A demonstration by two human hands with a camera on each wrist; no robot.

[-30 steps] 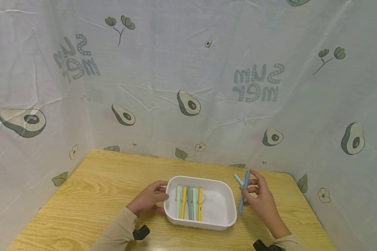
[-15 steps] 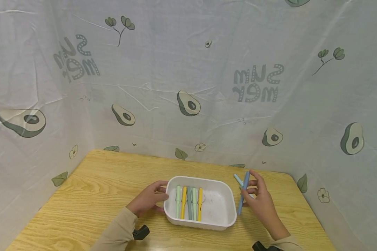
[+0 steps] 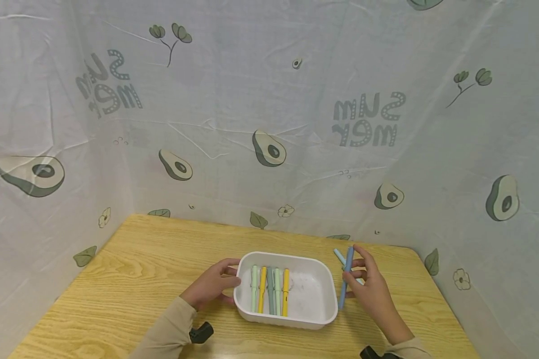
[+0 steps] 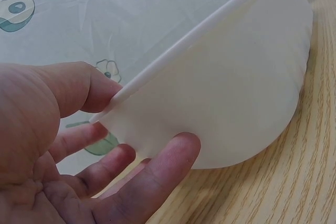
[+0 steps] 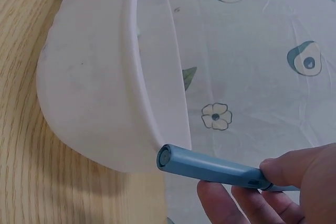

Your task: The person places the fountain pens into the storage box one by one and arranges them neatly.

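A white plastic box [image 3: 312, 319] stands on the table. My left hand [image 3: 212, 285] holds its left end; in the left wrist view the thumb is at the rim and the fingers lie against the outer wall. My right hand [image 3: 374, 294] pinches a blue pen [image 3: 347, 276] between thumb and fingers, just off the box's right end. In the right wrist view the pen's near end [image 5: 184, 162] overlaps the rim. Inside the box, side by side on its left half, lie pale green pens [image 3: 254, 289], yellow pens [image 3: 286, 294] and a grey-green pen [image 3: 271, 291].
A light blue pen [image 3: 339, 255] lies on the wooden table [image 3: 170, 249] behind the right hand, partly hidden by it. A printed avocado cloth [image 3: 224, 109] hangs round the table's back and sides.
My right hand has shifted slightly left and toward me with the blue pen, closer to the box's right end. The left hand and the box have stayed put.
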